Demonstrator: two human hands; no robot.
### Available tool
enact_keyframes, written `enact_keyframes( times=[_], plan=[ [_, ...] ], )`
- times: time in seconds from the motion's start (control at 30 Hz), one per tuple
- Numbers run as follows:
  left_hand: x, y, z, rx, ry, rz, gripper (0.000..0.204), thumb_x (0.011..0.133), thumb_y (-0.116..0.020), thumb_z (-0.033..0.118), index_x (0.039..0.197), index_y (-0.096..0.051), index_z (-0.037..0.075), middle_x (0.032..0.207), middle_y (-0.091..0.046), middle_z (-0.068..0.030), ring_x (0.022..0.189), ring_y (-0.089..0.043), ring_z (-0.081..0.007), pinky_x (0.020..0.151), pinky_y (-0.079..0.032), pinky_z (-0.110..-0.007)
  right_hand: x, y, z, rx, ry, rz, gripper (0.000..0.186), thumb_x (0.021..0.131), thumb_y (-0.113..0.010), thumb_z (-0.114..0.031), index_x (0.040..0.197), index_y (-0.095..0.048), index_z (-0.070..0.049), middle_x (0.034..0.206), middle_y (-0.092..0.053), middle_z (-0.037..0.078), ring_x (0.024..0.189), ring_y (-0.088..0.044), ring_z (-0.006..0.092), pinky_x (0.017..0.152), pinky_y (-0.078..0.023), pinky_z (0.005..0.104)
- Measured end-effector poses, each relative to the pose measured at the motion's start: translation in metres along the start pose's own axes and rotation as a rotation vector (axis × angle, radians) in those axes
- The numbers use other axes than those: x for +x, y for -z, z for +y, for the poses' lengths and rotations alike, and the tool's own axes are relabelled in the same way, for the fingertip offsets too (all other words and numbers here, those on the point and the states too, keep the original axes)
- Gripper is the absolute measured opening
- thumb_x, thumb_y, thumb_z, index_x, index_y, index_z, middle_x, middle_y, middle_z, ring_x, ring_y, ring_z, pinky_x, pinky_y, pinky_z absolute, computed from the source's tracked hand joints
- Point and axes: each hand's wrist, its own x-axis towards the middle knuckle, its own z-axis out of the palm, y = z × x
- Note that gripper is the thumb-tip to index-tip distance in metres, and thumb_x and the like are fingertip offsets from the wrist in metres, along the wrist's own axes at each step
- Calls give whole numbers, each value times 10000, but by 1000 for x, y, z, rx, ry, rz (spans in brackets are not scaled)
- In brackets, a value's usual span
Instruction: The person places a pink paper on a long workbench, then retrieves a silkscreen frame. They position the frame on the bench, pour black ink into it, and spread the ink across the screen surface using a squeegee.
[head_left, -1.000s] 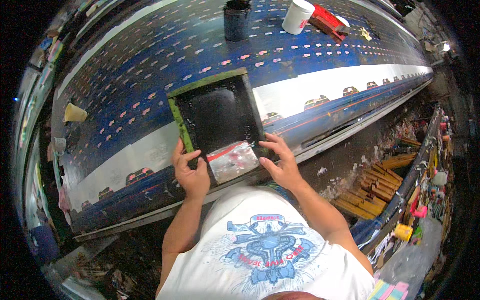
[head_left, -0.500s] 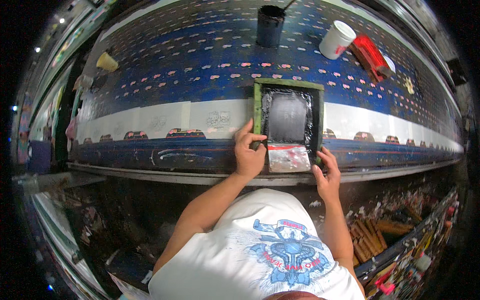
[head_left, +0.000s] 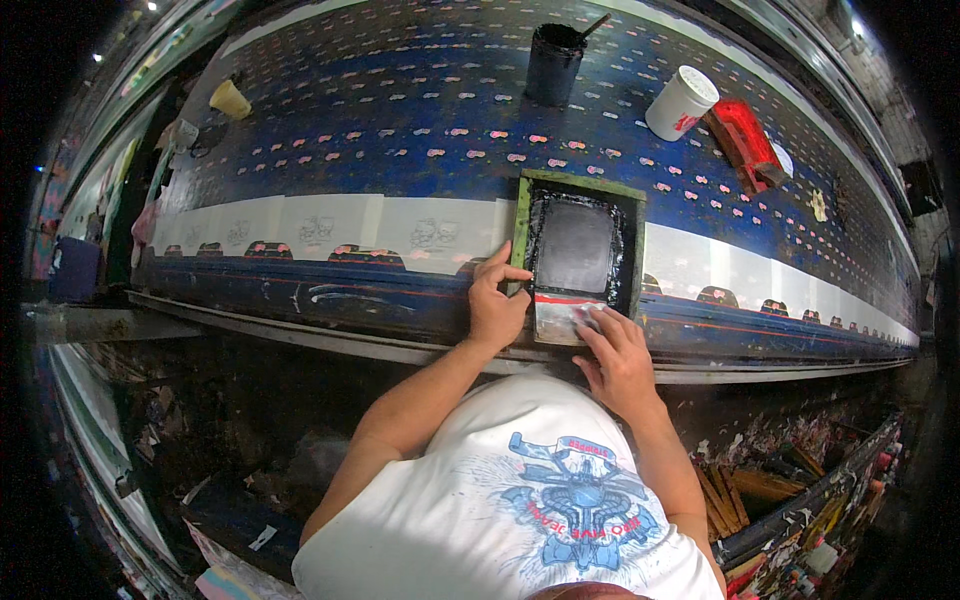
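A screen-printing frame (head_left: 521,235) with green wooden sides lies on the long table, its mesh smeared with black ink. My left hand (head_left: 497,305) grips the frame's left side, index finger over the rim and thumb bent near it. Across the frame's near end rests a squeegee (head_left: 556,321), a flat silvery blade with a red strip along its far edge. My right hand (head_left: 618,365) reaches over the squeegee's right part, fingers apart and fingertips at its surface. The thumb stands off below. Under the frame runs a row of white printed sheets (head_left: 375,232), partly hidden by it.
Beyond the frame stand a dark ink pot (head_left: 555,70) with a stick in it, a white tub (head_left: 682,104) and a red tray-like object (head_left: 742,145). A yellowish cup (head_left: 230,100) sits far left. Wooden pieces (head_left: 730,495) and scraps lie below the table edge at right.
My right hand has left the frame's lower right corner and moved left onto the squeegee. My left hand stays on the frame. The view has shifted slightly.
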Motion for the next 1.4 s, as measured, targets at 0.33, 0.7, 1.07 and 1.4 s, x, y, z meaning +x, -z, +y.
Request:
enact_keyframes(
  times=[0.33, 0.7, 1.07, 1.4],
  plan=[
    [4, 8, -3, 94, 41, -32, 272, 825, -746, -77, 1061, -808, 43, 1642, -588, -260, 1530, -556, -373, 1250, -444, -443, 42, 10, 16, -179, 144, -165, 329, 901, -715, -57, 1225, -752, -16, 1121, -747, 137, 1075, -707, 323, 958, -553, 446],
    [22, 26, 0, -41, 207, -145, 421, 914, -773, -79, 1327, -753, 3, 1558, -652, -223, 1174, -760, -264, 986, -626, -349, 140, 28, 83, -154, 95, -317, 353, 818, -656, 35, 1157, -740, -20, 1102, -774, 226, 1099, -746, 443, 946, -620, 532],
    [40, 35, 3, 38, 265, -229, 383, 881, -821, -52, 1257, -776, 9, 1419, -704, -162, 1070, -750, -223, 916, -640, -359, 143, 5, 67, -171, -34, -130, 565, 822, -676, 88, 1347, -769, -101, 1236, -762, 190, 1110, -698, 446, 954, -577, 526],
    [30, 30, 10, 68, 61, -189, 323, 926, -775, -70, 1238, -773, 13, 1547, -624, -233, 1341, -687, -344, 1054, -613, -390, 47, -9, 1, -108, -16, -72, 550, 811, -730, 26, 1341, -784, -107, 1241, -766, 122, 1089, -707, 339, 961, -563, 461]
  ],
)
